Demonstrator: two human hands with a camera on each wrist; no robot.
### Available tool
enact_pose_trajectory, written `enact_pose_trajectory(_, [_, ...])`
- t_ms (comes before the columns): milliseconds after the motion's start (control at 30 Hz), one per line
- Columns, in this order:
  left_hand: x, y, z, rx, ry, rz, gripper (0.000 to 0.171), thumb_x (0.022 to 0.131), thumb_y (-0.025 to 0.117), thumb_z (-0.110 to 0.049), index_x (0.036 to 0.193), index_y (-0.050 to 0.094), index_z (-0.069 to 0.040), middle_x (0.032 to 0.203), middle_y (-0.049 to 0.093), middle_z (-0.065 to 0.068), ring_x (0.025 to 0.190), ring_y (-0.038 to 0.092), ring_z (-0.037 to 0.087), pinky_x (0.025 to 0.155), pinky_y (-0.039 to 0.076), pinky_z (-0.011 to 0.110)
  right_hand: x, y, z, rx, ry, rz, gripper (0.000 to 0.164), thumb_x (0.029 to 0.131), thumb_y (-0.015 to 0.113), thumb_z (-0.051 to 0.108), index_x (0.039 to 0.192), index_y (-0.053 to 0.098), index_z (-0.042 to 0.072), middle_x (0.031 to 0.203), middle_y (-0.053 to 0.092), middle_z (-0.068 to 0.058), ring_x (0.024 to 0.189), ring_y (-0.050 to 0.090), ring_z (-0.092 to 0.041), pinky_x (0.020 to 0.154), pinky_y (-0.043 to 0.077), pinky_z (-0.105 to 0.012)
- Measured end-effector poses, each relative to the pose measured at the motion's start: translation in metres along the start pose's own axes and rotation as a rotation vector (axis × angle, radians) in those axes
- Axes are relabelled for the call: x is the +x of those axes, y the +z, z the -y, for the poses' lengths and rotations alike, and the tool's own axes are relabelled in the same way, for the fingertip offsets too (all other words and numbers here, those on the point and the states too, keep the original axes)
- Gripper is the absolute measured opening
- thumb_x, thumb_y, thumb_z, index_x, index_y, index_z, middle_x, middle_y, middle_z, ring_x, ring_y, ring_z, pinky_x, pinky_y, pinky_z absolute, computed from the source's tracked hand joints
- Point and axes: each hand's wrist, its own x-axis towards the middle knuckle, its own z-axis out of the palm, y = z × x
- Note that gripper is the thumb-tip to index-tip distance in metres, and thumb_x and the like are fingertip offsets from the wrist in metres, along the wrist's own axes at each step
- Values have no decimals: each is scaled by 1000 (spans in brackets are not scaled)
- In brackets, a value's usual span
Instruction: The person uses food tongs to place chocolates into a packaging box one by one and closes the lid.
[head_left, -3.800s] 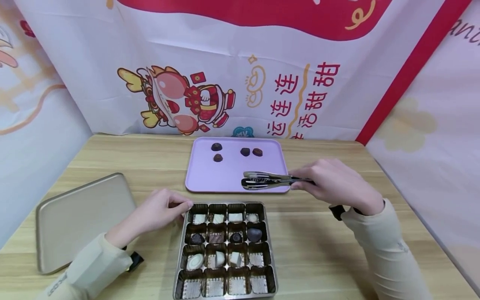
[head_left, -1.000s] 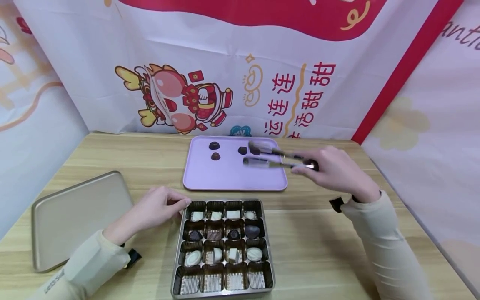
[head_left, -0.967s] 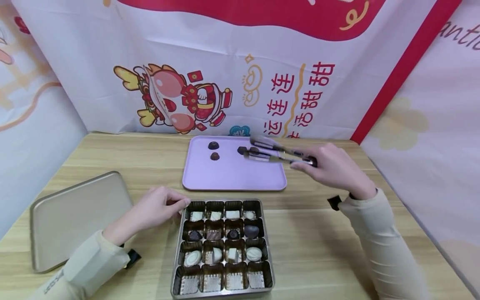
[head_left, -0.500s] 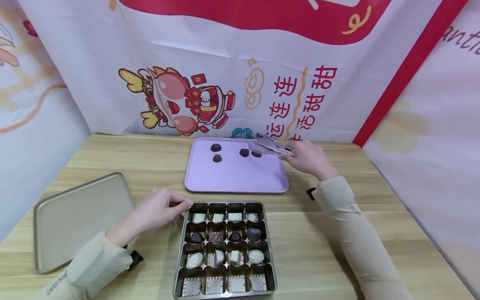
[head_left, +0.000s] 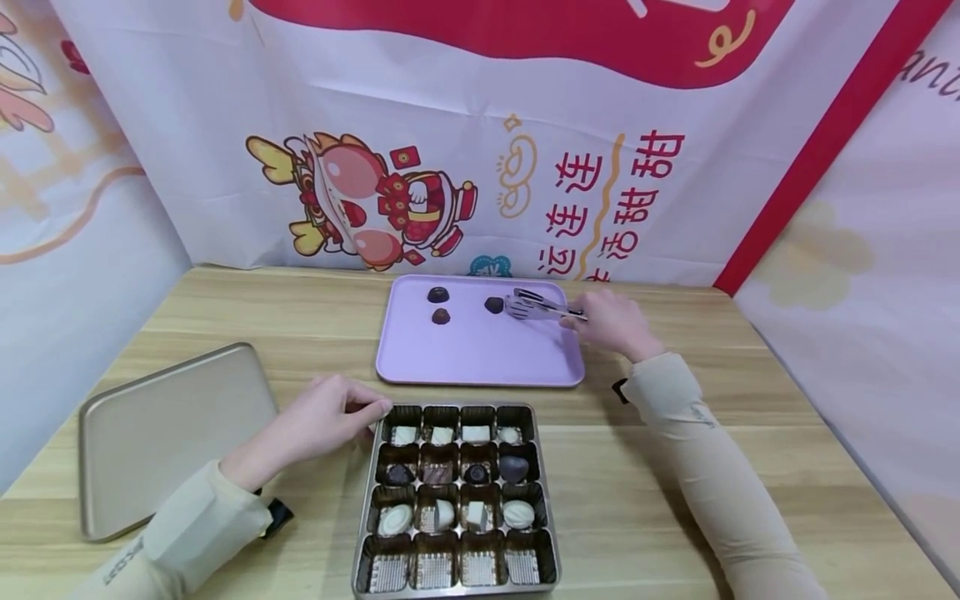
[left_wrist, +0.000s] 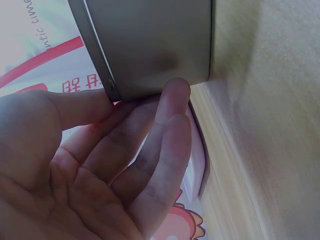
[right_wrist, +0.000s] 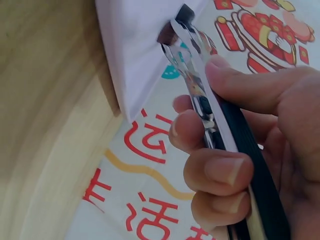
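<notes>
- Toward two o'clock on the purple tray (head_left: 480, 362), tongs (head_left: 536, 305) sit around a brown chocolate (right_wrist: 167, 34); the right hand (head_left: 613, 321) pinches them with curled fingers, seemingly for control.
- At the ten-thirty corner of the tin (head_left: 457, 592), the left hand (head_left: 326, 419) pinches with thumb and fingers, likely steadying it.

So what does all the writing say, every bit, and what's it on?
"运连连": red, on the back cloth.
"活甜甜": red, same cloth; the character below it is partly hidden.
"ntic time": on the right side cloth, cut off.
Too blurred or small to read: marks on the left sleeve, right sleeve and teal badge.
White strokes on the red banner: cut off, unreadable.
</notes>
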Motion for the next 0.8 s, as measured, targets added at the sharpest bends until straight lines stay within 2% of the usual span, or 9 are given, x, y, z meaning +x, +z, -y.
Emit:
enact_pose_trajectory(167, [0, 0, 0, -7, -7, -2, 17, 95, 58, -29, 95, 74, -23, 89, 67, -12, 65, 55, 3, 89, 39, 46, -5, -12, -5, 10, -22, 16, 20, 90, 64, 37, 96, 72, 20, 73, 57, 3, 66, 52, -18, 53, 39, -35])
enact_pose_trajectory(233, [0, 0, 0, -11, -11, -2, 17, 95, 58, -29, 95, 74, -22, 92, 68, -10, 63, 54, 4, 81, 44, 42, -8, -17, -6, 22, -33, 4, 20, 91, 64, 36, 98, 72, 20, 73, 58, 3, 65, 52, -18, 54, 39, -36])
enact_pose_trajectory(300, [0, 0, -1, -15, -14, 0, 17, 95, 58, -29, 95, 74, -22, 92, 68, -10, 61, 53, 6, 78, 44, 39, -10, -22, -6, 24, -43, -13, 20, 91, 63, 37, 96, 72, 20, 74, 59, 3, 66, 52, -19, 57, 40, -37])
enact_pose_trajectory(433, [-1, -1, -1, -20, -16, 2, 18, 95, 58, -28, 94, 75, -23, 87, 66, -12, 57, 51, 7, 73, 44, 35, -15, -32, -5, 14, -46, -46, 24, 91, 63, 38, 103, 71, 19, 82, 62, 0, 69, 54, -20, 62, 42, -40])
enact_pose_trajectory(533, [-1, -1, -1, -10, -7, -1, 18, 96, 58, -28, 91, 74, -24, 82, 65, -15, 58, 52, 6, 74, 43, 36, -18, -38, -1, 10, -43, -59, 29, 90, 63, 39, 110, 71, 19, 90, 65, -1, 69, 55, -19, 63, 43, -40])
enact_pose_trajectory(800, [0, -1, -2, 9, 0, -8, 18, 95, 58, -29, 90, 74, -26, 89, 67, -14, 62, 53, 4, 82, 43, 42, -31, -50, 16, 10, -98, -83, 30, 90, 64, 41, 113, 70, 22, 80, 62, 5, 59, 49, -15, 56, 40, -34])
